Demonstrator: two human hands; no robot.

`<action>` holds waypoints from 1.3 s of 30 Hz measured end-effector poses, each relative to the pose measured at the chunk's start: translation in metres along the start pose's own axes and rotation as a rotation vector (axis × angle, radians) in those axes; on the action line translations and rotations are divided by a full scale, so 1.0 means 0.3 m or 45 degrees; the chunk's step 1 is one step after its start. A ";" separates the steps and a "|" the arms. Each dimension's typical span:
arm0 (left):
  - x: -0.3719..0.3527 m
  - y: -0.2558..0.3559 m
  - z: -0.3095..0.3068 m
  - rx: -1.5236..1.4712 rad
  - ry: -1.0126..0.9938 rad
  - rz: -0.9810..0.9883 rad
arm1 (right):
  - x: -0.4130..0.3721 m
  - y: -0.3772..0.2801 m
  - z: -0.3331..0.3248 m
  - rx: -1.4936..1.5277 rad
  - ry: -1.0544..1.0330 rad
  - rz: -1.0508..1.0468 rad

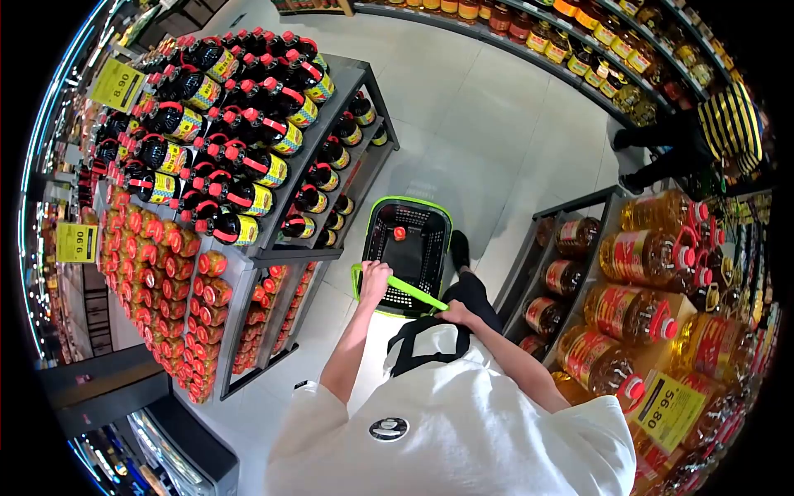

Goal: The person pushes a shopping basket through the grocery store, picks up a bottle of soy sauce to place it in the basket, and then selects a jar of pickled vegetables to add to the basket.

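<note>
Basket: ahead of the body, black with a green rim; cannot tell from this angle whether resting on the floor or carried.
Green handle: slanting across the near end of the basket.
Left hand: at the handle's left end, by the basket's near left corner; fingers curled tightly round the bar.
Right hand: at the other end, by the basket's near right corner; fingers apparently wrapped round the bar, partly hidden.
Reason for grip: probably sharing the load between both ends, keeping the basket level.
Red-topped jar: inside the basket, towards its far end, apart from both hands; the only item visible in there.
Jar rack: left of the basket, packed with red-lidded jars.
Dark bottles: left of and beyond the basket, crowded in rows, perhaps for easy reach.
Oil bottles: right of the basket, red-capped, stacked closely, likely to show labels.
</note>
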State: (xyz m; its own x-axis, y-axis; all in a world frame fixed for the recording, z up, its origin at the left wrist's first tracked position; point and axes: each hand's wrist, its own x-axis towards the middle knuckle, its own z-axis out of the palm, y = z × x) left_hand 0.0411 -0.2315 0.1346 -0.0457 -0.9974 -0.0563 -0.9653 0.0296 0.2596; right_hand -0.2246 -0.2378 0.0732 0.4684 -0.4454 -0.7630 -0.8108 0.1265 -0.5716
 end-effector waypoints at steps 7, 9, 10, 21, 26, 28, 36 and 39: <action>0.299 -0.134 -0.008 -0.002 0.036 -0.016 | 0.222 -0.119 -0.246 0.063 -0.144 0.075; 0.386 -0.187 -0.038 -0.029 -0.012 -0.042 | 0.277 -0.186 -0.345 -0.011 -0.094 0.067; 0.435 -0.220 -0.062 -0.010 -0.007 -0.013 | 0.271 -0.248 -0.395 0.050 -0.081 -0.001; 0.695 -0.362 -0.192 -0.289 0.509 0.144 | 0.476 -0.373 -0.561 -0.104 0.145 -0.129; 0.710 -0.391 -0.232 -0.242 0.165 0.040 | 0.331 -0.596 -0.648 -0.180 0.259 0.014; 0.655 -0.399 -0.217 -0.275 0.204 0.116 | 0.342 -0.570 -0.559 -0.200 0.310 0.111; 0.528 -0.518 -0.207 -0.350 -0.014 0.201 | 0.360 -0.492 -0.346 -0.139 0.813 -0.003; 0.496 -0.612 -0.183 -0.380 -0.213 0.090 | 0.314 -0.496 -0.361 -0.155 0.782 0.074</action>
State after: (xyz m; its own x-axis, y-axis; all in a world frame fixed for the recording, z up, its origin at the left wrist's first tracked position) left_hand 0.2257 -0.3891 0.1315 -0.1748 -0.9683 -0.1786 -0.8414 0.0527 0.5378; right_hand -0.0979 -0.3947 0.1192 0.1647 -0.8734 -0.4584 -0.8801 0.0798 -0.4681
